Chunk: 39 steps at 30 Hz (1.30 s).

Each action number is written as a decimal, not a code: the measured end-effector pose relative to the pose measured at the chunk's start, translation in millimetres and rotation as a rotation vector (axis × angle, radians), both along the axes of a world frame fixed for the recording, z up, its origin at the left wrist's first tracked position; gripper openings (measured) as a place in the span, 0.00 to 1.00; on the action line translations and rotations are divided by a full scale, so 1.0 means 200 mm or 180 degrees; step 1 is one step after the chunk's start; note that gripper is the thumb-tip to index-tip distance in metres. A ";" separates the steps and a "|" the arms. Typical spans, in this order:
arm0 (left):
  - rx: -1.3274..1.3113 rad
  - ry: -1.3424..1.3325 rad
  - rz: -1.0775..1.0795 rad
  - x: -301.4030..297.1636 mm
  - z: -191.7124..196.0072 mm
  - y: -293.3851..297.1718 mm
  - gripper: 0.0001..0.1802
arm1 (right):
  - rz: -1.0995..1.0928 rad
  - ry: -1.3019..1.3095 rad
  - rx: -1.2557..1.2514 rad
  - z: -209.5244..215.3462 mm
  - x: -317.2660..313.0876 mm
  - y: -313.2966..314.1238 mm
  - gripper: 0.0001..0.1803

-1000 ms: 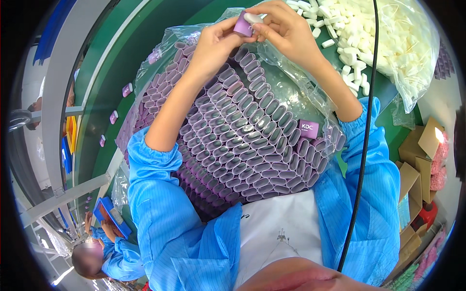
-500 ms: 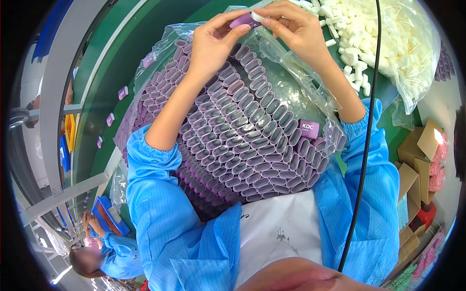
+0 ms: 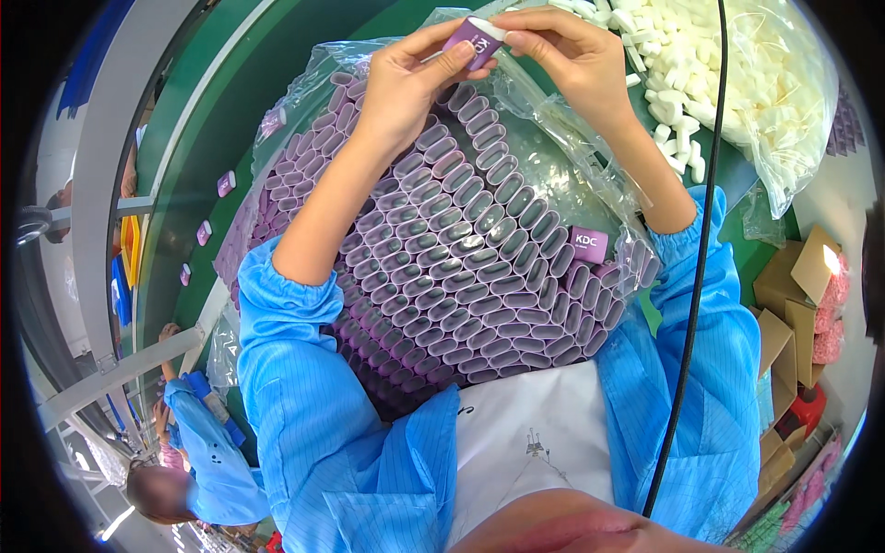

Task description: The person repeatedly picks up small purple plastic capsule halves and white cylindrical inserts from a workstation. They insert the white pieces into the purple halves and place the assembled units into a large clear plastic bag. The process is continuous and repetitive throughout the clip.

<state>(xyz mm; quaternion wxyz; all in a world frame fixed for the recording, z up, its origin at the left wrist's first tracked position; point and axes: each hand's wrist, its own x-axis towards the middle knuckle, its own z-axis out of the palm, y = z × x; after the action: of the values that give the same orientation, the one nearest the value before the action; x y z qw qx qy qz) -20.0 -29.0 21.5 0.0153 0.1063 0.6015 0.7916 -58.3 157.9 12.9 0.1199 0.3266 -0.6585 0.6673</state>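
At the far side, my left hand [image 3: 410,88] is closed around a small purple oval sleeve [image 3: 472,46], thumb across its printed face. A white oval plug [image 3: 486,27] fills the sleeve's upper end. My right hand [image 3: 576,64] is closed, its thumb and forefinger pinched at the edge of that plug. Below my hands, many open-ended purple sleeves [image 3: 452,249] stand packed upright in rows in a clear plastic bag [image 3: 539,115]. One more purple sleeve [image 3: 588,244] lies on its side on the right of the rows.
A clear bag of loose white plugs [image 3: 728,83] spills at the far right. Several purple pieces [image 3: 204,232] lie on the green belt [image 3: 198,166] at left. A black cable [image 3: 693,304] hangs across the right side. Cardboard boxes [image 3: 784,295] stand at right; a co-worker [image 3: 207,452] sits lower left.
The purple sleeve has tilted more upright in my left hand, with the white plug now in its end. Pieces on the belt have shifted slightly down-left. The co-worker has reached an arm out.
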 end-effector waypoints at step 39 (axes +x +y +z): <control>-0.4645 0.1593 -0.0339 -0.06 0.19 -0.24 0.11 | -0.1553 0.1336 0.2767 -0.23 -0.30 0.16 0.03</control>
<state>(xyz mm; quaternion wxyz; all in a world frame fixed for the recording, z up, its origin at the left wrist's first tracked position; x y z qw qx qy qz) -31.5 -77.4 59.1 -0.0169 0.2739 0.9506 0.1454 -119.0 189.0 -33.0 0.2542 0.3100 -0.8925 0.2065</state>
